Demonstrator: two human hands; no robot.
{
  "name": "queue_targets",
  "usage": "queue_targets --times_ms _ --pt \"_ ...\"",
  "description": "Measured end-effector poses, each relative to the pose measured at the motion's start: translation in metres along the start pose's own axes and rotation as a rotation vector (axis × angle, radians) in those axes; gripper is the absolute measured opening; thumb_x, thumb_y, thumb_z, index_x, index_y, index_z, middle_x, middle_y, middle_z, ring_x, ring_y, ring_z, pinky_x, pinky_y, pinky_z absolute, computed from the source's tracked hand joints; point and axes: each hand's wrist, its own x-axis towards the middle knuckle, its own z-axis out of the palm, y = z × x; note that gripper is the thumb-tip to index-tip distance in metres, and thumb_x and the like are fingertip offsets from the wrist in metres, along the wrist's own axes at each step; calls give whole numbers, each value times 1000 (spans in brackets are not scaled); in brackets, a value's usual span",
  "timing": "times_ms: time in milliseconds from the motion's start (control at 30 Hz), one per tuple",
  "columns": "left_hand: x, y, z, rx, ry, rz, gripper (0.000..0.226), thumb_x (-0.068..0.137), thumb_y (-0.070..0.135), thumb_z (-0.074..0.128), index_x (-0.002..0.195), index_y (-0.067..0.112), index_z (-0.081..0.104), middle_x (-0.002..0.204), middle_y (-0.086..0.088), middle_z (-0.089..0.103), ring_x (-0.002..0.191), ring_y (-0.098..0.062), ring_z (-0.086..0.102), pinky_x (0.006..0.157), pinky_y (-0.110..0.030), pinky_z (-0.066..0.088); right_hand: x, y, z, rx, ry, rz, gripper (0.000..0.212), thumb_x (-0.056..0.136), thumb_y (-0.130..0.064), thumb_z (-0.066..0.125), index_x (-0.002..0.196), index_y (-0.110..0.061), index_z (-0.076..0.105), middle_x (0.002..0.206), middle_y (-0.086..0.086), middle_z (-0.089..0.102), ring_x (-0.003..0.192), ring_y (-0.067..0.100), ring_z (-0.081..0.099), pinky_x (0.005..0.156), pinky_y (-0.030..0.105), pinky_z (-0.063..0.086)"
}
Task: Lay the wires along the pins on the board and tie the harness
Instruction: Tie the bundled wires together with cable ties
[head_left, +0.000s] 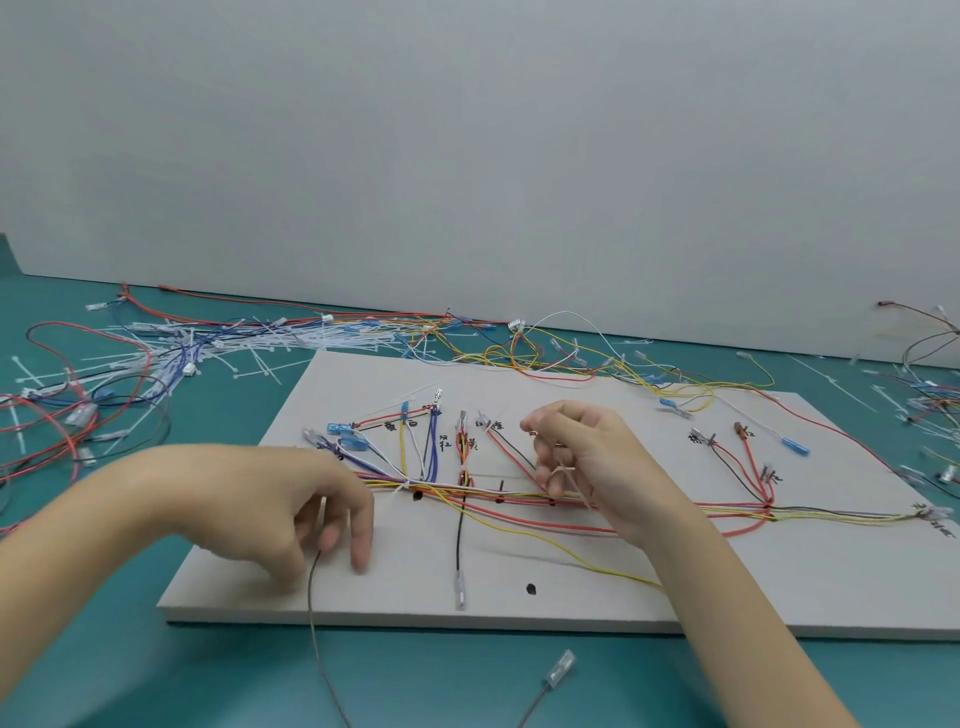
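**Both hands at the harness board**

Nearest us, a grey wire (317, 639) runs off the board's front edge onto the teal table (156, 686), and a clear-sleeved terminal (561, 666) lies beside it on the table. Our left hand (291, 506) hangs over the front left part of the white board (597, 597), fingers curled downward; the upper end of the grey wire sits pinched at its fingertips.

Our right hand (582, 457) is further in, over the main bundle of wires (467, 491), which runs left to right across the middle of the board. Its fingers are bent and pinch a pale cable tie (569, 480) that touches the bundle. Another tie (402, 488) wraps the bundle near the left hand.

From the bundle, red, yellow, blue and black branches fan out toward handwritten marks and blue connectors (340, 430). A black wire (459, 540) drops toward the front edge.

Behind the board, loose cable ties (249, 343) and spare wires (545, 353) lie heaped against the grey wall (467, 130). We see no containers.
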Motion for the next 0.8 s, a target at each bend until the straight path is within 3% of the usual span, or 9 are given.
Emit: queue_targets --times_ms 133,200,267,333,433,500,600,733,800 --pt "3 -1 4 -99 38 46 19 70 31 76 84 43 71 74 21 57 63 -1 51 65 -26 46 -1 0 -1 -64 13 23 9 94 -13 56 95 -8 63 64 0 47 40 8 27 36 15 18" --pt "8 2 10 -60 135 69 13 68 49 72 79 41 71 75 21 59 65 -2 52 69 -28 48 -1 -1 -2 -127 -1 26 10 93 -15 56 91 -10 65 61 -3 46 39 7 24 36 15 17" --pt "15 8 15 -27 304 109 16 70 57 68 78 43 70 81 22 58 70 -1 52 66 -19 46 -1 -1 -2 -204 -20 39 14 92 -22 58 87 -14 68 58 -6 42 40 7 26 36 16 17" --pt "23 16 19 -33 494 181 8 75 49 71 81 45 68 86 25 54 77 2 50 67 -12 39 -4 -2 -2 -269 -76 63 24 91 -37 61 86 -15 70 56 -7 38 41 8 26 38 18 18" --pt "40 30 23 -7 660 267 16 80 40 73 85 47 61 91 21 48 92 4 45 75 -9 36 -10 -2 1 -374 -256 109 44 87 -54 60 90 -13 73 57 -8 43 42 8 26 37 18 18" --pt "50 38 25 52 663 288 26 79 36 74 87 50 53 93 21 44 97 4 39 81 -14 35 -14 -2 5 -443 -350 117 51 86 -60 57 90 -12 73 57 -9 46 39 5 27 36 16 19" --pt "63 45 27 109 617 323 18 79 31 71 89 43 63 92 20 45 95 0 40 83 -16 34 -17 -3 9 -477 -374 86 47 87 -61 54 81 -18 70 60 -6 48 35 2 31 36 12 22" --pt "74 47 29 148 645 310 9 79 21 64 82 29 67 79 14 52 80 0 45 75 -22 39 -18 -4 9 -447 -378 42 40 90 -53 55 78 -17 68 63 -4 56 35 0 39 37 6 25" --pt "75 46 29 114 669 300 14 79 23 65 70 30 57 68 13 49 69 -1 45 65 -25 38 -19 -3 8 -474 -370 36 41 86 -58 58 77 -20 66 69 1 61 38 0 39 37 6 25"
